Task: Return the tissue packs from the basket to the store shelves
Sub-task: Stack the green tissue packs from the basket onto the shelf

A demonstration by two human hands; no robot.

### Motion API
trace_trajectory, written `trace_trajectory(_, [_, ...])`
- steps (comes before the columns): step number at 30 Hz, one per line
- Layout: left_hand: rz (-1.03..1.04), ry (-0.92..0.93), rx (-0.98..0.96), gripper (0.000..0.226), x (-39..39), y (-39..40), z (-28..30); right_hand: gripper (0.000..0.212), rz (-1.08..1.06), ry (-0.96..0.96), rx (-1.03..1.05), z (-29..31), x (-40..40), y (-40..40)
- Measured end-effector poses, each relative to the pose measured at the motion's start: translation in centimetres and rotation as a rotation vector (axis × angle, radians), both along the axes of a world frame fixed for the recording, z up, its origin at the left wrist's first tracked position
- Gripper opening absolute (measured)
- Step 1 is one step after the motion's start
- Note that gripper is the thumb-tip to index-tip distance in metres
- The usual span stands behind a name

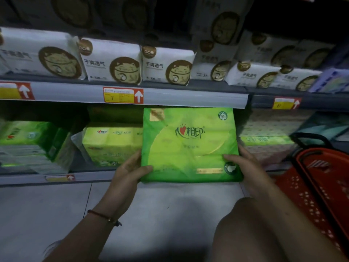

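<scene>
On the far left of the lower shelf [90,168] sits a stack of green packs [28,142], then a lighter yellow-green bundle [111,142] just beside my load. My left hand [128,171] curls round the lower left edge of the green tissue pack [188,144], thumb on its face; my right hand [245,165] grips the lower right corner the same way, so the soft bag stays flat and upright as I face it into the gap. The shelf rail [188,97] overhead sits close to its top edge, so I judge it must go in low. To my right, the red basket [321,186] rests on the floor; I cannot tell what is left in it.
</scene>
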State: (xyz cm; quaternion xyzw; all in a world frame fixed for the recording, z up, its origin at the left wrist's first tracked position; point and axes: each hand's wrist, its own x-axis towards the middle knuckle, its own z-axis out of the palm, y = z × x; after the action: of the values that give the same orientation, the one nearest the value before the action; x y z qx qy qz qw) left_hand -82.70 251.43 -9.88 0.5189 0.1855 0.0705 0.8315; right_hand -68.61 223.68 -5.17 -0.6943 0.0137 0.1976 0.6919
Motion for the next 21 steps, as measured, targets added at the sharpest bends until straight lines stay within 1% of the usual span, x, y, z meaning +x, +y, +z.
trace_trajectory(4, [0.012,-0.03,0.081,0.063,1.7,-0.8,1.0,0.037,-0.07,0.032,0.034,-0.7,0.7,-0.8])
trace_trajectory(6, [-0.035,-0.079,0.152,0.069,2.7,-0.9,2.1,0.039,-0.1,0.041,0.074,-0.4,1.7,-0.6])
trace_trajectory(8, [-0.124,-0.123,0.259,0.08,3.6,-1.1,3.2,0.04,-0.147,0.029,0.115,0.4,3.5,-0.4])
trace_trajectory(10, [-0.163,-0.124,0.423,0.091,5.0,-1.3,3.4,0.041,-0.207,0.004,0.161,1.5,5.6,0.0])
trace_trajectory(11, [-0.122,-0.114,0.495,0.093,5.9,-1.4,3.2,0.042,-0.249,-0.009,0.19,1.9,6.6,0.3])
trace_trajectory(13, [0.088,-0.062,0.595,0.088,7.6,-2.1,2.4,0.042,-0.312,-0.061,0.248,2.2,7.7,1.0])
trace_trajectory(14, [0.204,-0.018,0.658,0.083,8.4,-2.7,2.0,0.044,-0.316,-0.112,0.216,2.0,7.7,1.4])
trace_trajectory(15, [0.298,0.042,0.731,0.079,9.0,-3.4,1.7,0.047,-0.304,-0.179,0.113,1.5,7.3,1.8])
trace_trajectory(16, [0.366,0.091,0.781,0.075,9.4,-4.1,1.4,0.051,-0.278,-0.257,-0.034,1.0,6.6,2.2])
trace_trajectory(18, [0.446,0.121,0.772,0.066,10.1,-4.8,0.4,0.057,-0.193,-0.449,-0.345,-0.3,4.7,2.4])
trace_trajectory(19, [0.476,0.123,0.742,0.06,10.2,-5.0,-0.1,0.058,-0.164,-0.569,-0.477,-1.2,3.7,2.3])
trace_trajectory(21, [0.515,0.122,0.743,0.048,10.4,-4.7,-1.1,0.053,-0.125,-0.886,-0.692,-2.8,1.8,2.0])
